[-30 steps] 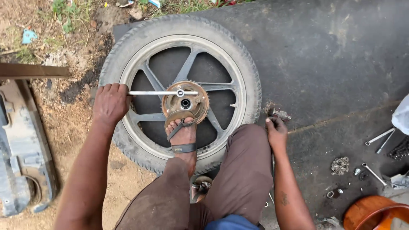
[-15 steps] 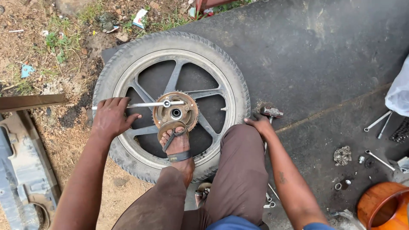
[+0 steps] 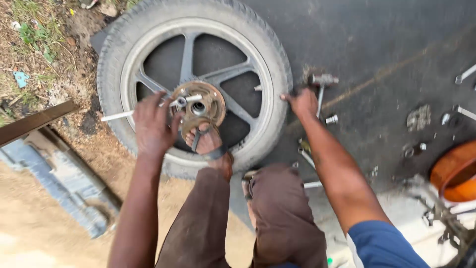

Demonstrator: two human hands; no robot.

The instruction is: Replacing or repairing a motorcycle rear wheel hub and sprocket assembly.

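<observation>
A motorcycle wheel [image 3: 124,54] with a black tyre and grey spokes lies flat on the ground. My sandalled foot [image 3: 208,144] presses on its rusty hub [image 3: 198,106]. My left hand [image 3: 151,124] grips a long metal rod [image 3: 114,116] that runs across the spokes to the hub's centre. My right hand [image 3: 302,101] leans on the dark ground just right of the tyre and holds nothing. A hammer [image 3: 322,82] lies right beside it. The picture is blurred by motion.
Loose bolts and sockets [image 3: 331,119] lie on the dark mat [image 3: 386,44], with more tools at the far right [image 3: 463,74]. An orange bowl [image 3: 456,173] stands at the right edge. A grey panel [image 3: 59,183] and a metal bar [image 3: 34,121] lie on the dirt at left.
The view has moved in closer and shifted. My left hand has slid along the rod towards the hub. My right hand stays on the ground beside the tyre, near the hammer.
</observation>
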